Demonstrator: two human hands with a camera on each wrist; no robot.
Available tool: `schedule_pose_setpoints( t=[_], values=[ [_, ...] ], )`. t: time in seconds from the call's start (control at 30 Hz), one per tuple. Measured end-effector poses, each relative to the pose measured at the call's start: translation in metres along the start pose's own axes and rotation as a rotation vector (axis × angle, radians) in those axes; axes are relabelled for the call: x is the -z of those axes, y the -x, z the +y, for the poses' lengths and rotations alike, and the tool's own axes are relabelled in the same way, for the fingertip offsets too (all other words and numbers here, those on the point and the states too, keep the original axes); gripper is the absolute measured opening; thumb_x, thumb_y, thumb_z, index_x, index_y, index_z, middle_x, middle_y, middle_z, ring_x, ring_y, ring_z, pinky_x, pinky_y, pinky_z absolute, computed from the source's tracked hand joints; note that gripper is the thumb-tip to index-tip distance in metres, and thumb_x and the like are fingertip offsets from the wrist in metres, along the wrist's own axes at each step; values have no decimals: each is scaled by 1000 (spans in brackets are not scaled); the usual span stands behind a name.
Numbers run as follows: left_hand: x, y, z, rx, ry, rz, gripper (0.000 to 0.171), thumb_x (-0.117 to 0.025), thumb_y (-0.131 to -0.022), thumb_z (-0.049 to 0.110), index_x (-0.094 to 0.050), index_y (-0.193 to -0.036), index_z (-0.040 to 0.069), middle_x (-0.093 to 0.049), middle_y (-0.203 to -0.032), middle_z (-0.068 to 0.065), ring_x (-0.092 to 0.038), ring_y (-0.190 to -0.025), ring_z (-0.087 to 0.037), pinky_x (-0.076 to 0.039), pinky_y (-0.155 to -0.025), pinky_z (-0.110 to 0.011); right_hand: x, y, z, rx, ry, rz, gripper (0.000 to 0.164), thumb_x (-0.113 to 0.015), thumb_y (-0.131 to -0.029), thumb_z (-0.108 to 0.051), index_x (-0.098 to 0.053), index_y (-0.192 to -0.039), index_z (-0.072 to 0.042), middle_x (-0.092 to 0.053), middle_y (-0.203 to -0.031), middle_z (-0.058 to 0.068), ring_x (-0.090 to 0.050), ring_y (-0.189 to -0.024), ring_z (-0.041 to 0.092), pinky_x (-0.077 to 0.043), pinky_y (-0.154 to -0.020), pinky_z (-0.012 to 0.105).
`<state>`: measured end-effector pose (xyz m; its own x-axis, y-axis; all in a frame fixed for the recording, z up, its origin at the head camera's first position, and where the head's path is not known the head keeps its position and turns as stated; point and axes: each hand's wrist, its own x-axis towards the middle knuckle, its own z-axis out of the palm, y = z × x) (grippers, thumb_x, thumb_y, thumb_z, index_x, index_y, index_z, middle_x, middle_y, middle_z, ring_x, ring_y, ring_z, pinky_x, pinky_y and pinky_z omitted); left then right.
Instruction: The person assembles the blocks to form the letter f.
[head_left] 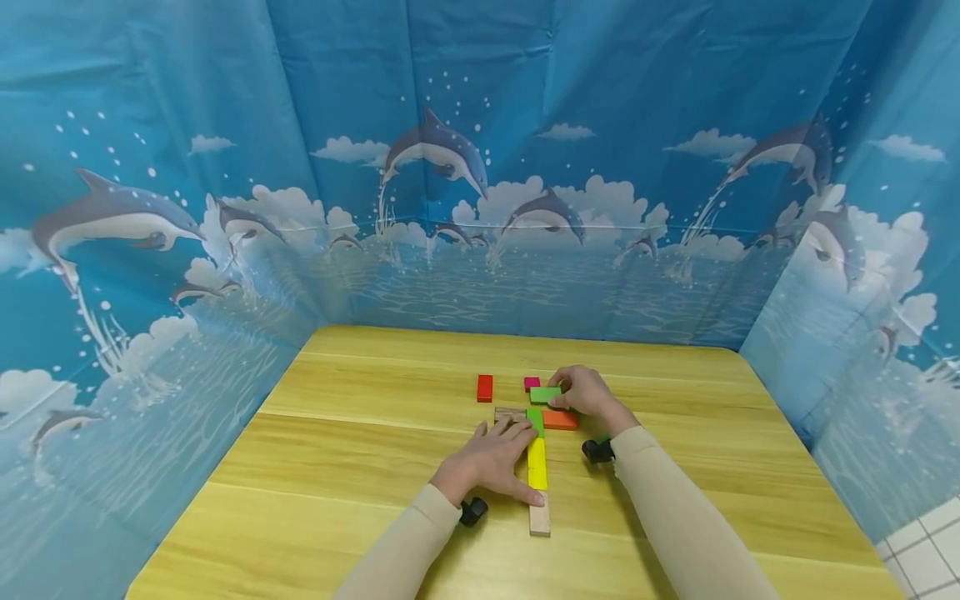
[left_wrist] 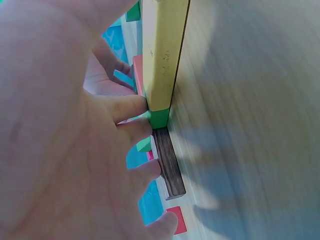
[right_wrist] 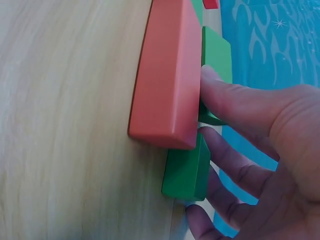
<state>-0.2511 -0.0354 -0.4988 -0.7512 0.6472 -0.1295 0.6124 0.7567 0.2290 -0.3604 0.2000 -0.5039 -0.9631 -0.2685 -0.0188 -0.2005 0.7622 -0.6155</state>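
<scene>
My right hand (head_left: 587, 392) pinches a flat green block (head_left: 544, 395) between thumb and fingers, just beyond an orange block (head_left: 560, 420). In the right wrist view, the thumb presses the side of this green block (right_wrist: 219, 52). Fairly straight and spread, the fingers of my left hand (head_left: 491, 458) rest along a dark brown block (left_wrist: 170, 165) and a smaller green block (head_left: 535, 421). Its thumb tip is at the joint between a yellow block (head_left: 537, 464) and a pale wooden block (head_left: 539, 518). These lie end to end in a line.
A red block (head_left: 485, 388) lies apart at the back left. A magenta block (head_left: 532, 383) sits behind the held one. Under the right hand is another green block (right_wrist: 184, 172). The wooden table (head_left: 360, 417) meets a blue dolphin curtain (head_left: 480, 283) at the back.
</scene>
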Motion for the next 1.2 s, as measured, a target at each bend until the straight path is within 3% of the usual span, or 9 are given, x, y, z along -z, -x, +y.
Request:
schedule_pose_setpoints(
  t=[0.33,0.6,0.93,1.2],
  values=[
    [1,-1,2,-8,-18,4,110,-64,-77,80,-30,-160,18,-21,-166,-2,-15,-153,-29,-18,-116,-63,1,-1,-1,-80,-131,30,29,-81,-85,-7,-67,-109,-6,-65,-103,10,-61,-91,25,-54,-76,41],
    [3,1,3,-3,-20,2,110,-65,-76,80,-30,-160,17,-22,-166,-3,-16,-152,-31,-20,-116,-64,7,1,-5,-89,-147,63,26,-80,-86,-7,-70,-110,-8,-65,-103,9,-61,-92,26,-54,-74,39],
    [1,0,0,-1,-14,10,110,-64,-76,81,-30,-159,18,-22,-166,-2,-15,-152,-30,-20,-116,-64,15,1,-18,-18,-171,106,28,-76,-90,-6,-70,-117,-3,-64,-109,12,-58,-100,29,-54,-77,40],
    [1,0,0,3,-5,5,109,-65,-76,80,-30,-160,19,-22,-166,-1,-16,-152,-29,-19,-116,-63,12,0,-19,6,-216,109,29,-75,-90,-5,-68,-119,-2,-65,-108,15,-61,-97,29,-56,-76,41]
  ],
)
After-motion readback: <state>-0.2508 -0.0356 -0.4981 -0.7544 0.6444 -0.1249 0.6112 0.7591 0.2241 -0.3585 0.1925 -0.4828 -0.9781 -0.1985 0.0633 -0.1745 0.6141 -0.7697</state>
